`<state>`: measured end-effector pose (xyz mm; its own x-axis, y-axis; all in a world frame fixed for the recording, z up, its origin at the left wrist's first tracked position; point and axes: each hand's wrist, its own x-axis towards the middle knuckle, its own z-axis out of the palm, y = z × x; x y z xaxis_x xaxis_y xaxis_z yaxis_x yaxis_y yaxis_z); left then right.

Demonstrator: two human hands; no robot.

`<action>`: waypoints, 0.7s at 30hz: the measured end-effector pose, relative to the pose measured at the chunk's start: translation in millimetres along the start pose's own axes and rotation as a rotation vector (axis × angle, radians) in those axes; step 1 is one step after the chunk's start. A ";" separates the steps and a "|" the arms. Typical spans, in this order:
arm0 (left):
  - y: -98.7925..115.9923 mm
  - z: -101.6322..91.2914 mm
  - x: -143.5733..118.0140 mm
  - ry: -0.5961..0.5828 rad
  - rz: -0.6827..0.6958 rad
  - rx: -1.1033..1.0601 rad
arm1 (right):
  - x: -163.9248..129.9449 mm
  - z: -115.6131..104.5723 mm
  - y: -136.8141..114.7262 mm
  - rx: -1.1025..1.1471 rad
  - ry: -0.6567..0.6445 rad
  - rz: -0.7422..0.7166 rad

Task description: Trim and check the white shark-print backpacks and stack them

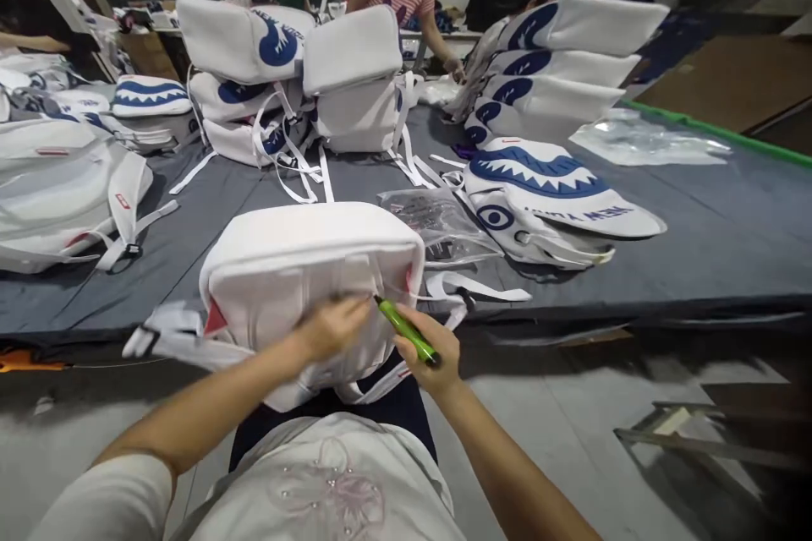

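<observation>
Two hands at white backpack point(304, 279), right hand point(431, 351) gripping green pen point(406, 330).

Probably bag workshop: stacked backpacks point(355, 76)

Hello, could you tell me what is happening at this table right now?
A person is working on a white backpack at the edge of a grey table. The left hand presses on its fabric, and the right hand holds a green pen with its tip at the bag. More white backpacks with blue shark prints are piled behind.
</observation>
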<state>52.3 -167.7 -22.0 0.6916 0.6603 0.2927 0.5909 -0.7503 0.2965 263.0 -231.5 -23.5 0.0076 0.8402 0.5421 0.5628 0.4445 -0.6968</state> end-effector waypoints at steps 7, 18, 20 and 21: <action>-47.5 -26.6 91.1 0.065 -0.150 0.294 | 24.1 11.5 37.8 0.028 -0.017 0.132; -47.2 -21.4 141.6 -0.377 0.436 0.439 | 21.9 56.9 68.4 -0.156 0.236 -0.108; -61.6 -30.0 143.2 -0.332 0.455 0.419 | 19.2 61.5 71.3 -0.195 0.262 -0.178; -70.2 -34.5 144.1 -0.310 0.449 0.407 | 18.5 64.2 72.5 -0.209 0.265 -0.205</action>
<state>96.1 -18.7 30.7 0.9576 0.2878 0.0158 0.2859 -0.9418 -0.1768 250.9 -163.8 -94.2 0.0752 0.6190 0.7818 0.7307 0.4993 -0.4656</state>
